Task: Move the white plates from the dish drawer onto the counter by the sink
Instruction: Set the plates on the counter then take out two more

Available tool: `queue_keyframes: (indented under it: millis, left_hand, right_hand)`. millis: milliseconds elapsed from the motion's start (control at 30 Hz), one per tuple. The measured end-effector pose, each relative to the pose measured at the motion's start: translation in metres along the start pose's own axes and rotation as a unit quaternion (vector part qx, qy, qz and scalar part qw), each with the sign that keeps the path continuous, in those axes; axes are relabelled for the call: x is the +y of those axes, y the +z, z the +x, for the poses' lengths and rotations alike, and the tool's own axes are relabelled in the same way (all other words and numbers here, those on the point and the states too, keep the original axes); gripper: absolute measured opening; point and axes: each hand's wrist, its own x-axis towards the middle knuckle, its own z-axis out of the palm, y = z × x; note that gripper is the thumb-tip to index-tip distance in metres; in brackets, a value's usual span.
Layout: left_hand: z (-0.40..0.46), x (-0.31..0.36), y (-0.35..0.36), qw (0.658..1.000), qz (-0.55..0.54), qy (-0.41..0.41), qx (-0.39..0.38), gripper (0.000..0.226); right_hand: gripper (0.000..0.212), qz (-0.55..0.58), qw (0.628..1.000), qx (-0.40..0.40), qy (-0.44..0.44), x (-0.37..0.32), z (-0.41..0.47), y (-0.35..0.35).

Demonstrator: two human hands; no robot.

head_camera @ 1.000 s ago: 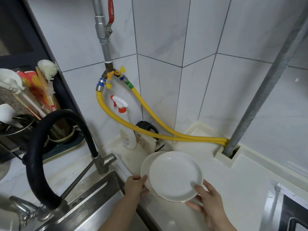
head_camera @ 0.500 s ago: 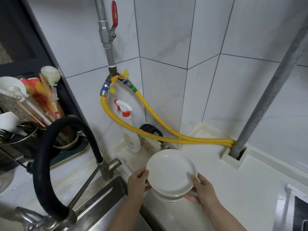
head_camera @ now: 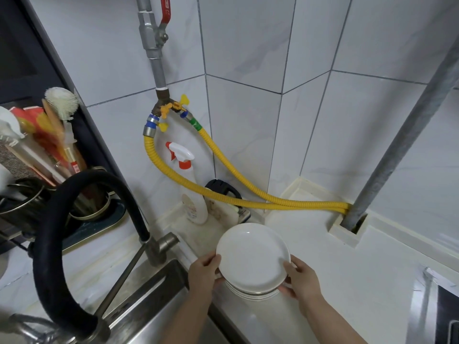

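A round stack of white plates (head_camera: 253,259) lies face-up at lower centre. Left hand (head_camera: 202,271) and right hand (head_camera: 301,279) fingers clasp its rims. White counter (head_camera: 360,281), steel sink (head_camera: 149,306) left.

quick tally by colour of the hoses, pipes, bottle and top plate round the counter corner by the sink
yellow: 2, both hoses
grey: 2, the wall pipe and the slanted pipe
white: 2, the spray bottle and the top plate, held at its rim by the left hand and right hand
black: 1, the tap hose
total: 7
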Motion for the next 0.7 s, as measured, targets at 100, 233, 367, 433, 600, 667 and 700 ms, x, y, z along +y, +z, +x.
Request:
queue_keyframes:
  millis: [100, 233, 367, 433, 600, 667, 700]
  left_hand:
    - [0.006, -0.006, 0.000, 1.000, 0.015, 0.003, 0.007, 0.029]
    - [0.008, -0.012, 0.002, 0.999, 0.028, 0.003, 0.015, 0.028]
    - [0.001, -0.012, 0.002, 0.998, 0.052, 0.020, 0.008, 0.020]
    - [-0.006, -0.014, 0.000, 0.998, 0.062, 0.025, 0.004, 0.015]
    - [-0.024, -0.037, -0.009, 0.995, 0.093, -0.037, -0.011, 0.013]
    - [-0.040, -0.050, -0.014, 0.991, 0.105, -0.081, -0.037, 0.010]
    - [-0.051, -0.054, -0.016, 0.989, 0.112, -0.090, -0.048, 0.007]
  right_hand:
    - [0.032, 0.003, 1.000, 0.013, -0.004, 0.003, 0.001, 0.000]
    - [0.030, 0.002, 1.000, 0.016, -0.015, 0.003, -0.001, -0.001]
    - [0.030, -0.051, 0.998, 0.007, -0.027, 0.007, -0.005, -0.005]
    - [0.028, -0.085, 0.996, -0.006, -0.029, 0.010, -0.013, -0.009]
    - [0.016, -0.236, 0.971, -0.045, -0.023, 0.028, -0.031, -0.025]
    - [0.023, -0.313, 0.946, -0.064, -0.047, 0.038, -0.037, -0.031]
    - [0.027, -0.336, 0.937, -0.075, -0.058, 0.042, -0.041, -0.033]
